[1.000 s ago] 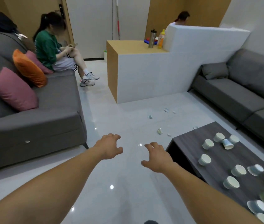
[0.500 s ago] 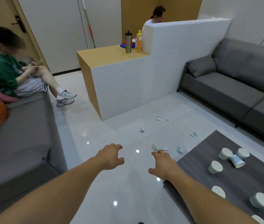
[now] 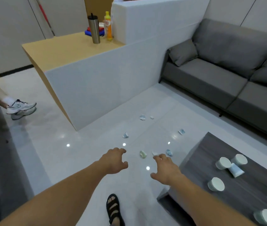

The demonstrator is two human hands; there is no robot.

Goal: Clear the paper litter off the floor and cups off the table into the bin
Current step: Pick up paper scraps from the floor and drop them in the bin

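Several crumpled paper scraps lie on the white floor: a greenish one (image 3: 143, 154), a blue one (image 3: 169, 152), others farther off (image 3: 125, 135), (image 3: 181, 131), (image 3: 142, 117). Several pale paper cups stand or lie on the dark wooden table (image 3: 201, 154), among them an upright one (image 3: 216, 184) and a tipped one (image 3: 235, 170). My left hand (image 3: 114, 160) and my right hand (image 3: 166, 168) are stretched out over the floor, fingers loosely spread, holding nothing. No bin is in view.
A white and wood counter (image 3: 87, 75) stands ahead with a steel tumbler (image 3: 94, 28) and a yellow bottle (image 3: 108, 26). A grey sofa (image 3: 227, 74) runs along the right wall. A seated person's sneaker (image 3: 21, 108) is at left. My sandalled foot (image 3: 113, 207) steps forward.
The view has moved forward and turned right and down; the scraps and table are nearer. The left sofa has mostly left the view. Both hands stay outstretched and hold nothing.
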